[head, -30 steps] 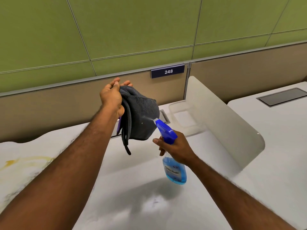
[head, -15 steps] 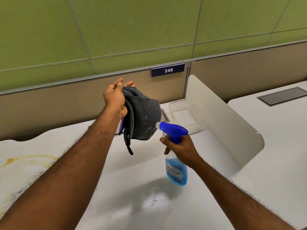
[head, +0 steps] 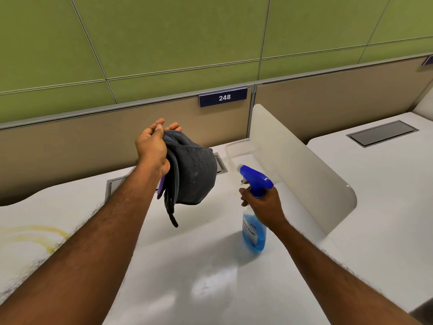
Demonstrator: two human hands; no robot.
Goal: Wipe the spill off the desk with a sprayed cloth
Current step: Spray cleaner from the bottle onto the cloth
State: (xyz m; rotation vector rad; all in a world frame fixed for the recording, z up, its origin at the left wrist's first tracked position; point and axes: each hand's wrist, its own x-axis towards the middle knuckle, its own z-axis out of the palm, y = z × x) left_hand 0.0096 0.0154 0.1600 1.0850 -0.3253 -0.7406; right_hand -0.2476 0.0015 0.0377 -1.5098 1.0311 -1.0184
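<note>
My left hand (head: pixel 152 146) holds a folded dark grey cloth (head: pixel 194 174) up in the air above the white desk (head: pixel 187 277); a few pale droplets show on its face. My right hand (head: pixel 263 204) grips the neck of a spray bottle (head: pixel 254 233) with a blue trigger head and blue liquid, its nozzle pointing left toward the cloth, a short gap away. A yellow spill (head: pixel 35 235) smears the desk at the far left.
A translucent white divider panel (head: pixel 302 170) stands on the desk to the right of the bottle. A tan partition with a "248" sign (head: pixel 223 97) runs along the back. A cable hatch (head: pixel 382 133) sits in the neighbouring desk at right.
The spray bottle has moved right and away from the cloth, turning more upright. The cloth in my left hand stays raised in about the same spot.
</note>
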